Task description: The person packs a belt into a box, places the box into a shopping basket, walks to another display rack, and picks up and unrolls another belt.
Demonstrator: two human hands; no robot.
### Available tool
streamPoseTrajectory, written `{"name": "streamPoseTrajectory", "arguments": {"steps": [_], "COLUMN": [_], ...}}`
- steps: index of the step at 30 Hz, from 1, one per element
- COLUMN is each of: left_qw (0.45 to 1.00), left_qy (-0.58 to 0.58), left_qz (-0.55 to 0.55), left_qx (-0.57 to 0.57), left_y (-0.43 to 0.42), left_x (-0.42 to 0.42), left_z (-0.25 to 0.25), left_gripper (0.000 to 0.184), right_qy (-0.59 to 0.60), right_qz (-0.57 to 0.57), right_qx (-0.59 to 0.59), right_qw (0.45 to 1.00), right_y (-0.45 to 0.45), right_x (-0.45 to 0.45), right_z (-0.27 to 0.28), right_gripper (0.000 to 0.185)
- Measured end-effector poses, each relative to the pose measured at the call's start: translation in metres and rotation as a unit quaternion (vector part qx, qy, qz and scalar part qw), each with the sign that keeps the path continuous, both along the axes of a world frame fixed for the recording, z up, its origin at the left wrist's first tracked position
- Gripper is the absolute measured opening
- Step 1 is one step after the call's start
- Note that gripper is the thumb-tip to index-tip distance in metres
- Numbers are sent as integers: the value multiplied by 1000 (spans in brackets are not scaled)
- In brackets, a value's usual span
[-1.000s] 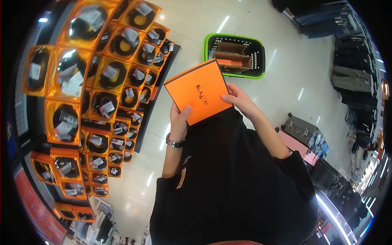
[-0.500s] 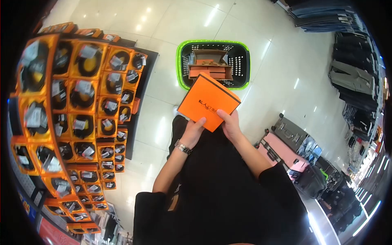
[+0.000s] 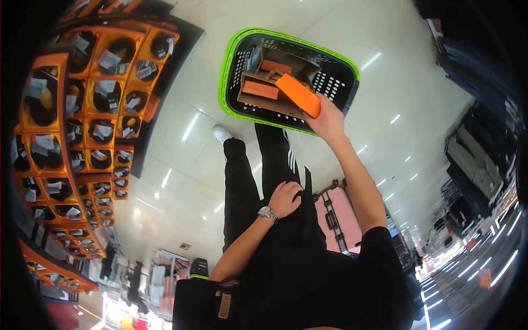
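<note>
My right hand grips the near end of an orange gift box, now seen narrow side on and tilted. The box is over the right part of a brown paper bag, which lies in a black shopping basket with a bright green rim. Inside the bag are more orange boxes. Whether the held box touches the bag cannot be told. My left hand, with a metal watch at its wrist, rests on my black-trousered thigh, fingers lying over the cloth and holding nothing.
The basket sits on the shiny tiled floor beyond my feet. To the left rises a rack of orange boxes with coiled belts. A pink suitcase stands close to my right leg. Folded trousers line the right side.
My left hand has let go of the orange box and dropped to my thigh. My right hand has carried the box forward over the basket and turned it. The view has moved nearer the basket.
</note>
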State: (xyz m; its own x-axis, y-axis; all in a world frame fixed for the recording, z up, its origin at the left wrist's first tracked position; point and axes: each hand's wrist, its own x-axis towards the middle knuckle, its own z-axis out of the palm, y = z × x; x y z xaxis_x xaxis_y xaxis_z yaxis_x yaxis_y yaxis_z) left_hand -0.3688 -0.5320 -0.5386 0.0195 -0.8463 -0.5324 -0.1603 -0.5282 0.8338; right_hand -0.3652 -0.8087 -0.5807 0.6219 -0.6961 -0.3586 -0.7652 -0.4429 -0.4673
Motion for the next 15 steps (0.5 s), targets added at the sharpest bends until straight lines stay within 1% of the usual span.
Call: {"name": "streamPoseTrajectory", "arguments": {"steps": [1, 2, 3, 5, 6, 7, 9, 10, 11, 13, 15], "left_qw": [1000, 1000, 1000, 998, 997, 996, 990, 987, 985, 980, 978], "left_qy": [-7, -13, -12, -12, -11, -10, -6, -8, -7, -20, -13], "left_qz": [-3, 14, 25, 53, 71, 79, 136, 159, 167, 193, 203], "left_qx": [3, 6, 8, 24, 26, 30, 32, 34, 45, 37, 42], "left_y": [-2, -2, -3, -1, 0, 0, 1, 1, 1, 1, 0], "left_x": [-1, -6, -7, -7, -6, -6, -6, -6, -5, -3, 1], "left_z": [-2, -7, -11, -20, -25, -29, -30, -31, -31, -34, -38], "left_gripper": [23, 23, 23, 22, 21, 21, 21, 21, 21, 19, 21], "right_qy": [1, 28, 56, 81, 98, 110, 147, 147, 146, 173, 205], "right_qz": [18, 44, 60, 98, 118, 135, 180, 190, 202, 221, 226], "right_qx": [-19, -25, -10, -18, -6, -26, -29, -38, -57, -61, -82], "right_qw": [1000, 998, 997, 992, 988, 984, 972, 970, 967, 958, 949], "right_y": [-7, -14, -20, -30, -35, -37, -42, -43, -43, -45, -46], "right_x": [11, 22, 34, 58, 67, 77, 96, 105, 110, 121, 130], "right_z": [-11, -23, -34, -56, -75, -92, -122, -141, -157, -191, -219], "right_gripper": [55, 55, 56, 56, 56, 57, 58, 58, 48, 48, 51]}}
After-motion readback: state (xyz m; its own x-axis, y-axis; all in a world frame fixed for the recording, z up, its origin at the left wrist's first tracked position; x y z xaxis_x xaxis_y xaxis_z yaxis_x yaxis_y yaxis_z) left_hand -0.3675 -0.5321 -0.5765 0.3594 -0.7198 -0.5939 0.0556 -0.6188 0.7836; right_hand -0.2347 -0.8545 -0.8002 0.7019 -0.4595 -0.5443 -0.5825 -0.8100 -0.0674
